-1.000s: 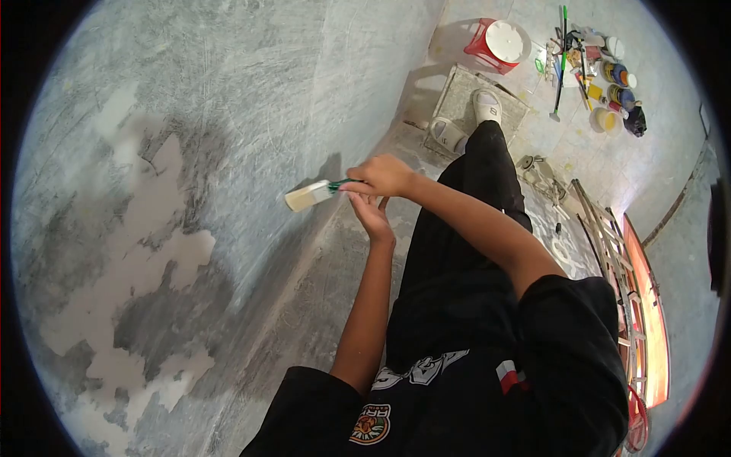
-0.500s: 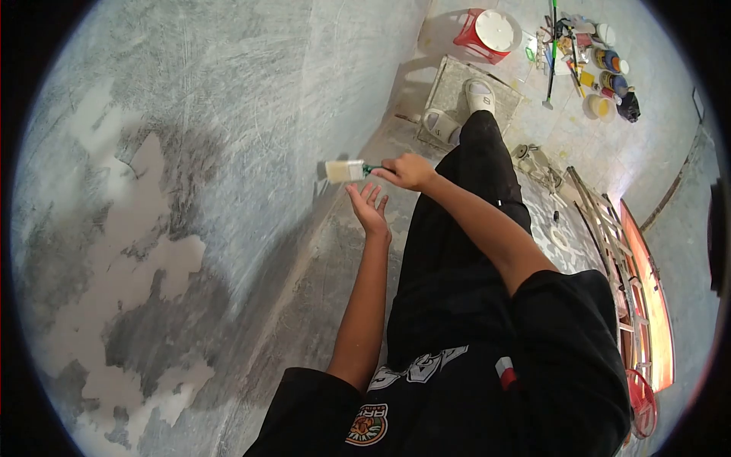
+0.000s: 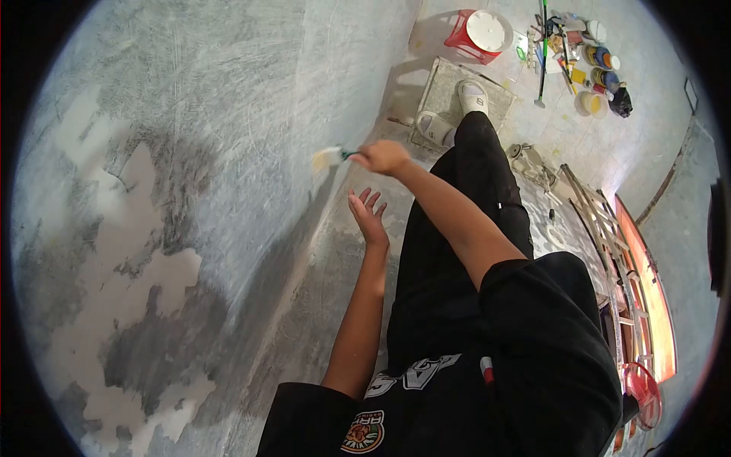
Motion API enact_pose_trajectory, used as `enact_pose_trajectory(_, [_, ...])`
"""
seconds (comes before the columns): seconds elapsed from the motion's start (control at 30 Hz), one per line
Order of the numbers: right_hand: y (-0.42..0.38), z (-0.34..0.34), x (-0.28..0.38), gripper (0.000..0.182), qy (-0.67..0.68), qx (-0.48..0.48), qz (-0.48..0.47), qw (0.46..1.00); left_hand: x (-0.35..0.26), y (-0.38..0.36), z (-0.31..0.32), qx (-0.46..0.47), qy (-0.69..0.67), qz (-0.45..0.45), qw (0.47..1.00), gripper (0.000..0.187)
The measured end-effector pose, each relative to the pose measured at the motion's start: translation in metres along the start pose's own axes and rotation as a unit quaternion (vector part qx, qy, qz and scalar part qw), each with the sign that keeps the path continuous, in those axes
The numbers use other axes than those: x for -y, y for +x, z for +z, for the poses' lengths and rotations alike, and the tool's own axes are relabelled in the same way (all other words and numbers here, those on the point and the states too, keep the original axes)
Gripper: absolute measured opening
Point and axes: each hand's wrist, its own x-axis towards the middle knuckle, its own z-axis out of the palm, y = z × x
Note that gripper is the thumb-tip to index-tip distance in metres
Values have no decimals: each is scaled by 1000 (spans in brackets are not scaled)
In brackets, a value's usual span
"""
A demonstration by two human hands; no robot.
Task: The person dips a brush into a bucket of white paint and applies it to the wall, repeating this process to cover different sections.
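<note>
A paintbrush with pale bristles [image 3: 327,158] and a green handle is in my right hand [image 3: 385,158], whose fingers are closed round the handle. The bristles are at the grey wall [image 3: 251,99], slightly blurred; whether they touch it I cannot tell. My left hand [image 3: 368,216] is below the brush with its fingers apart and nothing in it. Pale patches [image 3: 141,228] and darker areas cover the wall's left part.
My feet stand on a worn board [image 3: 489,97]. Beyond it are a red stool [image 3: 461,36] with a white lid, several paint containers [image 3: 605,78] and a green pole [image 3: 543,53]. A wooden ladder [image 3: 626,263] lies at the right.
My right hand has moved the brush left and slightly up, away from my left hand. My left hand has stayed nearly in place, still open.
</note>
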Motion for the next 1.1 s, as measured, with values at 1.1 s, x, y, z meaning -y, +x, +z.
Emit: enact_pose_trajectory(1.1, [-93, -159, -230, 61, 280, -235, 381, 849, -42, -2, 92, 213, 221, -81, 948, 50])
